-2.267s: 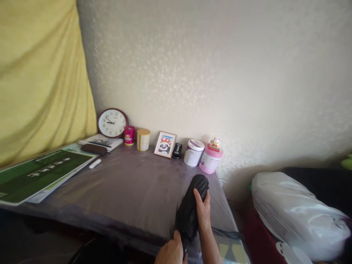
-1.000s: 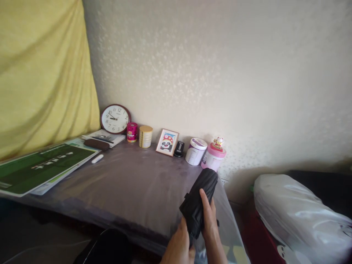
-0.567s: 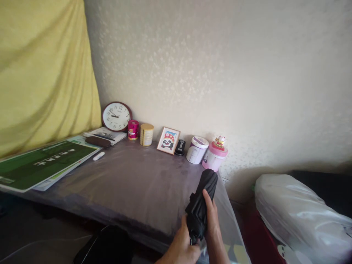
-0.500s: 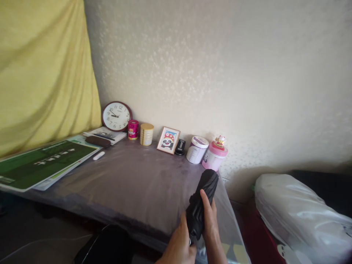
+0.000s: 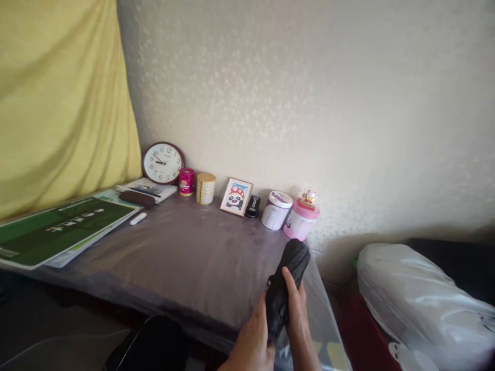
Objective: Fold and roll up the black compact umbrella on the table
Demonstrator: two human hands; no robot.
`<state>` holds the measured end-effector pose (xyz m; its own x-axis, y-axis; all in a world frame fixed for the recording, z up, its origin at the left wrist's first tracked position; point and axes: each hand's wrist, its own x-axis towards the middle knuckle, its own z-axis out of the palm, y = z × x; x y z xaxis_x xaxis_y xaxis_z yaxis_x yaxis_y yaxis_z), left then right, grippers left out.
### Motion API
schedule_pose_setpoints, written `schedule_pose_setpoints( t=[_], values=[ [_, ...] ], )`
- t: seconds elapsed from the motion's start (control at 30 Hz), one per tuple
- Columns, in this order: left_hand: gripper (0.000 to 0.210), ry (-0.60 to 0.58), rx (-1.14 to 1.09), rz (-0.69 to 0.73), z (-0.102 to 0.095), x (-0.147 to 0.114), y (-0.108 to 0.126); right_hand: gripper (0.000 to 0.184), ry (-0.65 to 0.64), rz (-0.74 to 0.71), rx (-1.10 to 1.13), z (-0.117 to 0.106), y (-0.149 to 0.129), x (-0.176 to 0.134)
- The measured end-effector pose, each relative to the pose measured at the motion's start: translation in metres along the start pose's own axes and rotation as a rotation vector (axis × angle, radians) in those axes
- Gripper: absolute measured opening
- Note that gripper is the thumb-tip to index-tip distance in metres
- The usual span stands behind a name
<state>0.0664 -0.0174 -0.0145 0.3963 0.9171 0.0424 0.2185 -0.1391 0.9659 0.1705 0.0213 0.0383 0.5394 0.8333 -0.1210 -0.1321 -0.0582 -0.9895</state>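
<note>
A folded black umbrella (image 5: 284, 281) is held tilted over the table's near right corner, its far end leaning up and to the right. My left hand (image 5: 253, 335) is closed around its lower left side, near the bottom end; those fingertips are mostly hidden. On the other side my right hand (image 5: 297, 306) wraps the umbrella at mid-length, thumb lying along the top. Just beyond its far end stand a pink-lidded jar (image 5: 301, 220) with a small lucky-cat figurine (image 5: 309, 198) on top and a white and purple tub (image 5: 277, 211).
Along the wall are a round clock (image 5: 164, 163), a pink can (image 5: 186, 182), a yellow-lidded can (image 5: 205, 189), a panda picture frame (image 5: 236, 197) and a black object (image 5: 253, 206). Green boards (image 5: 65, 229) lie on the table's left. A white plastic bag (image 5: 421, 304) bulges at right.
The umbrella has turned slightly in my hands and shifted a little to the right. Both hands keep their hold, and the things on the table stay put.
</note>
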Motion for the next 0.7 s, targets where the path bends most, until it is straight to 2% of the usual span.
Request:
schedule_pose_setpoints(
  t=[0.1,0.17,0.2,0.27,0.33,0.4,0.5,0.57,0.63,0.7],
  values=[
    [0.087,0.004,0.128,-0.027,-0.003,-0.002,0.001,0.050,0.027,0.052,0.057,0.000,0.003,0.000],
    [0.085,-0.043,-0.025,-0.003,-0.008,-0.001,0.010,0.046,-0.023,0.124,0.138,-0.003,0.006,0.002],
    [0.083,-0.105,-0.160,-0.019,-0.011,-0.001,0.016,0.046,-0.082,0.169,0.181,-0.005,0.007,0.003],
    [0.080,-0.307,-0.426,-0.152,-0.015,0.000,0.027,0.049,-0.209,0.235,0.238,-0.010,0.009,0.005],
    [0.081,-0.405,-0.535,-0.243,-0.016,0.001,0.032,0.053,-0.252,0.227,0.222,-0.012,0.008,0.007],
    [0.084,-0.340,-0.464,-0.230,-0.013,0.000,0.029,0.055,-0.187,0.142,0.135,-0.013,0.007,0.008],
    [0.090,-0.135,-0.196,-0.110,-0.007,-0.002,0.014,0.054,-0.067,0.016,-0.012,-0.010,0.005,0.007],
    [0.093,-0.034,-0.005,-0.053,-0.004,-0.003,0.004,0.053,-0.021,-0.026,-0.031,-0.009,0.006,0.006],
    [0.095,-0.009,0.069,-0.025,-0.004,-0.003,0.002,0.053,0.012,-0.013,0.008,-0.010,0.008,0.005],
    [0.097,-0.077,-0.046,-0.036,-0.009,-0.003,0.009,0.052,-0.002,0.055,0.060,-0.013,0.010,0.006]
  ],
)
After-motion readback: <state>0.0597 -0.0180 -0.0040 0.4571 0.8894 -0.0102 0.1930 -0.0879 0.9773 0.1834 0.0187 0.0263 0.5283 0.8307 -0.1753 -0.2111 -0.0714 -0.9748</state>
